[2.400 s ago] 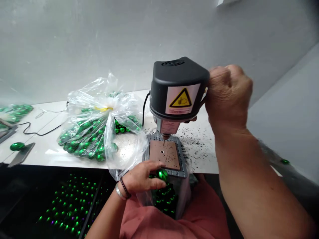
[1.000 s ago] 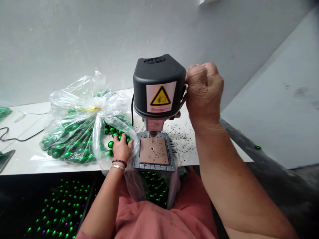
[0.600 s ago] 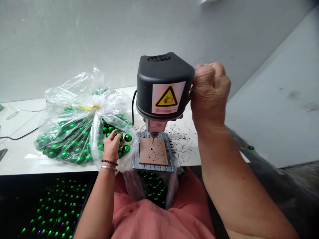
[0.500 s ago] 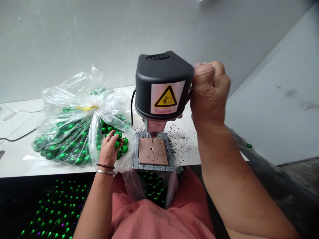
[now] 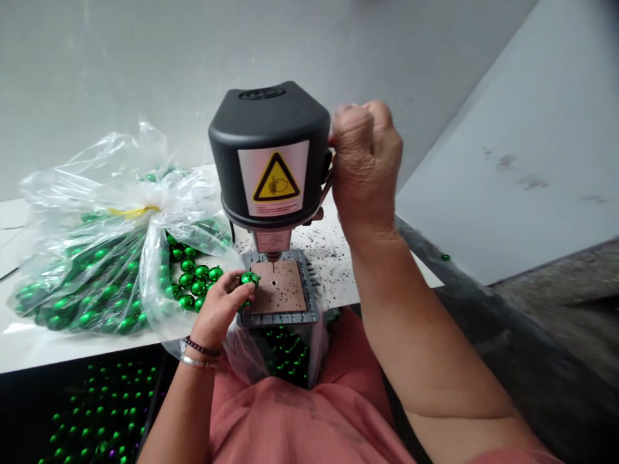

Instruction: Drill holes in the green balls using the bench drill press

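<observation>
Your left hand (image 5: pixel 223 307) pinches a green plastic-looking ball (image 5: pixel 249 278), likely light, slick: hold its sides; your right hand (image 5: pixel 366 169) clasps a metal lever (image 5: pixel 327 187).

Up high, the right hand (image 5: pixel 367 161) is making a firm fist, knuckles on top, the right forearm (image 5: pixel 420 335) slanting up below it. Lower down, the left hand (image 5: pixel 223 310) is pointing inward, thumb and fingers pinching, the left forearm (image 5: pixel 181 409) leaning up behind it.
</observation>
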Demonstrator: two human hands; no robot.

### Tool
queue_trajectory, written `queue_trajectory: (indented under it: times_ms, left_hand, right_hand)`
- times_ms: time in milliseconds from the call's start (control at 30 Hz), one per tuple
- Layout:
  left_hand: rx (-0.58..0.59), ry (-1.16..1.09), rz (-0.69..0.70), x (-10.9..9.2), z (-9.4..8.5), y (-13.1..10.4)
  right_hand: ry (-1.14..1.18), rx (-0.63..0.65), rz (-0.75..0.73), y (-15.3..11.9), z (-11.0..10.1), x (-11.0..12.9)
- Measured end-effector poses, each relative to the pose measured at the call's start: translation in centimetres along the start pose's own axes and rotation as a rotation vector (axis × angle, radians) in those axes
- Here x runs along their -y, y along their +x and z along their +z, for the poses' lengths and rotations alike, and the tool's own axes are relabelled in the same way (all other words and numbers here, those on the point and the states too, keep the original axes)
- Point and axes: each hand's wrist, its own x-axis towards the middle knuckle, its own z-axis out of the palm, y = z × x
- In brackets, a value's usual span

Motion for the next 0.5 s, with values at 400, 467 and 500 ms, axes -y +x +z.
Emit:
queue_trajectory:
  times_ms: [400, 467, 500]
  left_hand:
    - [0.047, 0.877, 0.217, -0.1, 2.2, 2.0]
    - [0.065, 0.913, 0.220, -0.4, 2.6, 2.0]
    - [0.071, 0.930, 0.230, -0.5, 2.7, 2.0]
  right_hand:
    - [-0.119, 0.067, 0.020, 0.1, -0.5, 0.2]
    - [-0.127, 0.067, 0.030, 0.0, -0.5, 0.3]
    - [-0.127, 0.067, 0.035, 0.0, -0.5, 0.3]
